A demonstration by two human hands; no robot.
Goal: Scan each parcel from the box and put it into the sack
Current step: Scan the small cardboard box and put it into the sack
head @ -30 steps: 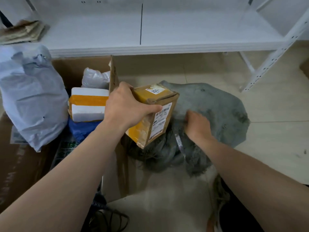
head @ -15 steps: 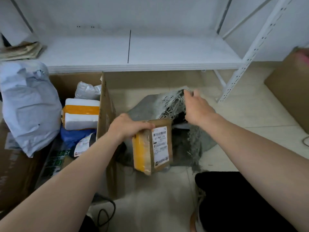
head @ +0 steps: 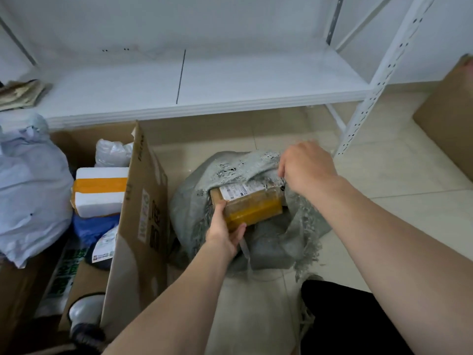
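- The left hand (head: 224,233) grips the near-left corner of the parcel (head: 252,204), with the thumb and fingers curled around it.
- The right hand (head: 304,166) is at the far rim of the grey sack (head: 189,201). It seems to pinch the frayed edge, but its fingers are hidden.
- The parcel is a small brown carton with a wide yellow tape band and a white printed label on top.
- It lies in the mouth of the sack, partly under the raised rim.
- Half a second ago it hung upright outside, at the near side of the sack; now it is laid flat and inside.
- The cardboard box (head: 143,201) stands just left of the sack.
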